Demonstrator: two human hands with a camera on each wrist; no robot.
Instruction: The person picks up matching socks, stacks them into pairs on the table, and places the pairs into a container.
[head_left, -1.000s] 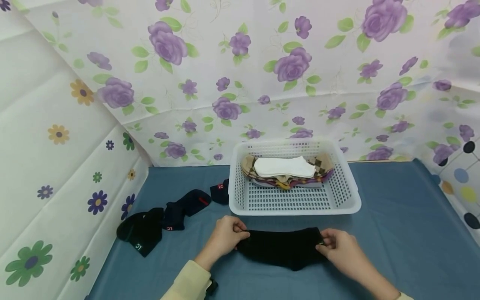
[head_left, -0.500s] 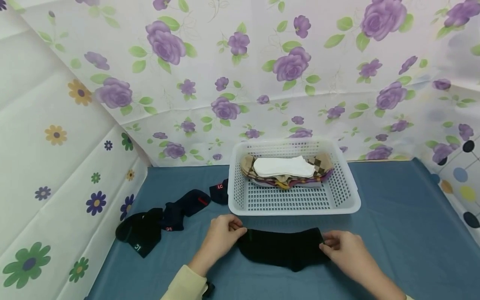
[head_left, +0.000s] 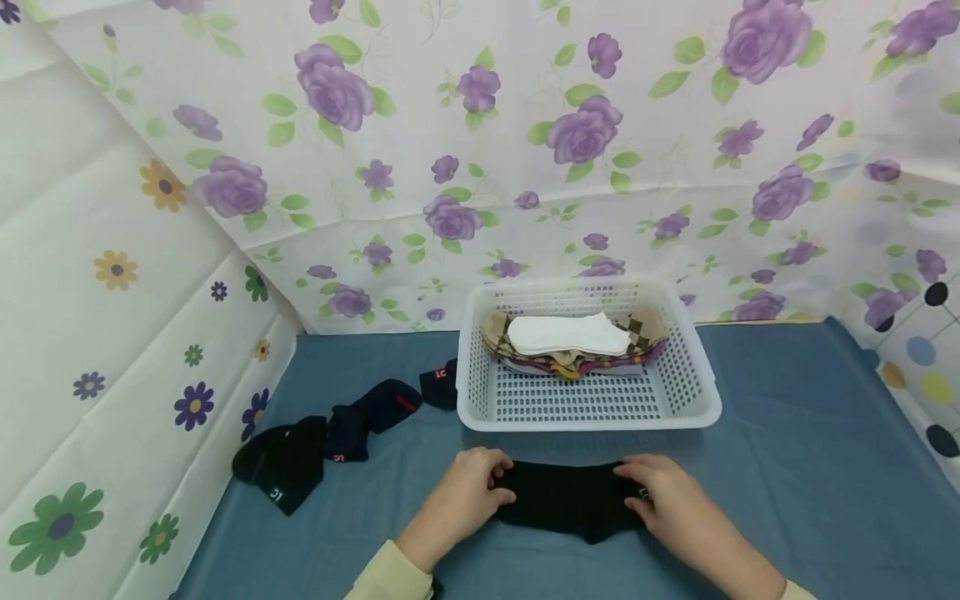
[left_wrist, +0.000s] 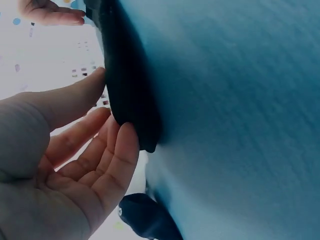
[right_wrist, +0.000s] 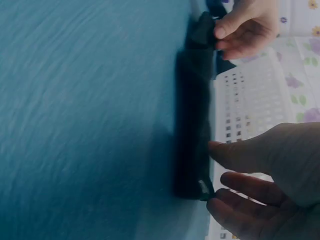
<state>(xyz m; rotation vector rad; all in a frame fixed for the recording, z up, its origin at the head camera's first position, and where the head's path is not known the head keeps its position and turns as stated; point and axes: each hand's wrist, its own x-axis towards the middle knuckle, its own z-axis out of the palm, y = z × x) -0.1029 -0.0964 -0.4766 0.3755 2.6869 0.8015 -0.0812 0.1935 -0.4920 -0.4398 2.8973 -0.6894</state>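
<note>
A black sock [head_left: 566, 500] lies flat and sideways on the blue cloth, in front of the basket. My left hand [head_left: 467, 498] touches its left end; in the left wrist view the thumb [left_wrist: 92, 85] and fingertips rest on the sock's edge, apart from each other. At the right end, where a small pale mark shows, my right hand [head_left: 678, 504] touches the cuff. The right wrist view shows that hand's thumb [right_wrist: 230, 152] and fingers spread along the sock's edge, not closed together.
Behind the sock stands a white perforated basket [head_left: 592, 421] holding folded patterned socks with a white sock [head_left: 567, 334] on top. Dark socks [head_left: 288, 458] with small lettering lie to the left. Floral sheets [head_left: 450, 125] rise at the back and sides.
Both hands have moved inward over the sock's ends, the left one to the right and the right one to the left. Their fingers have spread from a pinch to a looser touch.
</note>
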